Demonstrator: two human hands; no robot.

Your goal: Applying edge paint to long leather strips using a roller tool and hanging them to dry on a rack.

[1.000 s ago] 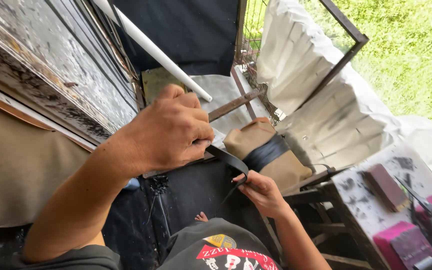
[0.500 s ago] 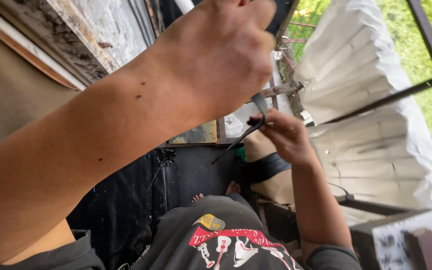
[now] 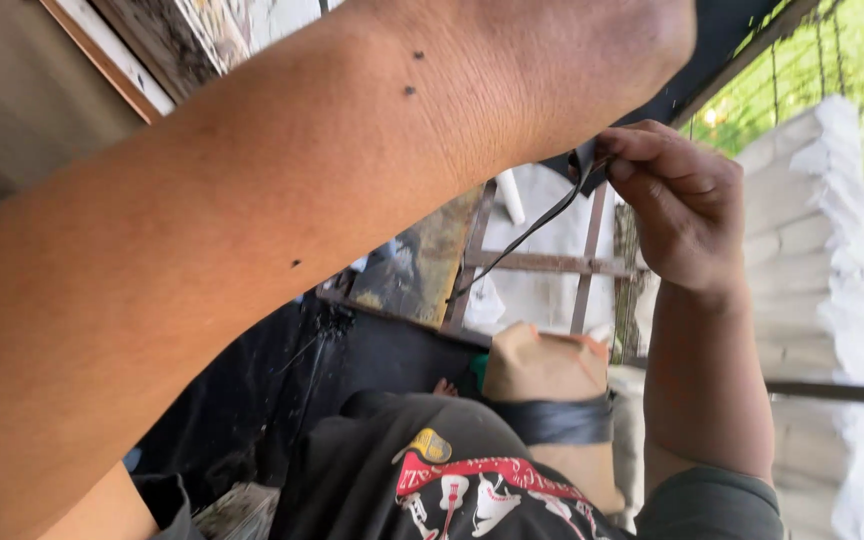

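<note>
The left forearm [image 3: 282, 230] fills the frame's left and centre; its hand runs out of the top edge, so its fingers cannot be read. At upper right, the right hand [image 3: 677, 205] pinches the upper end of a thin black strip [image 3: 527, 235], whose long axis slants down-left toward centre.

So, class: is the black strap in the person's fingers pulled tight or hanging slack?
Slack. The black strap droops in a loose curve down from the right hand, which pinches its upper end; the lower end hangs free.
</note>
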